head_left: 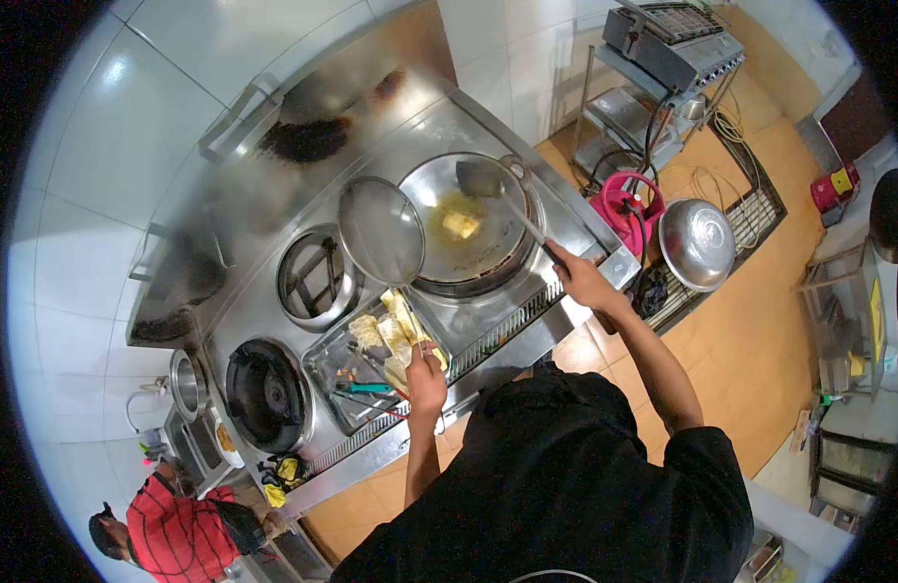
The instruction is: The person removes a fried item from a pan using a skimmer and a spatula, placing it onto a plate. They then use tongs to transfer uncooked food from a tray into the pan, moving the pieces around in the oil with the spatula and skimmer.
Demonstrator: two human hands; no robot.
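My right hand [587, 283] is closed around the dark handle of a long wok spatula [522, 216]. The spatula's blade rests inside the wok [507, 248], near the far rim. A yellow piece of food [460, 225] lies in oil at the wok's bottom. My left hand [427, 377] is closed over a metal tray [325, 363], in line with a round mesh strainer [381, 230]; it appears to grip the strainer's handle, which is hard to make out. The strainer overlaps the wok's left rim. Pale yellow blocks [395, 337] and a teal-handled tool [368, 388] lie in the tray.
Left of the tray are an open burner ring [319, 277] and a blackened burner [267, 394]. A person in a red shirt [182, 530] works at lower left. A pink gas cylinder [626, 206] and a large metal bowl [697, 245] stand right of the stove.
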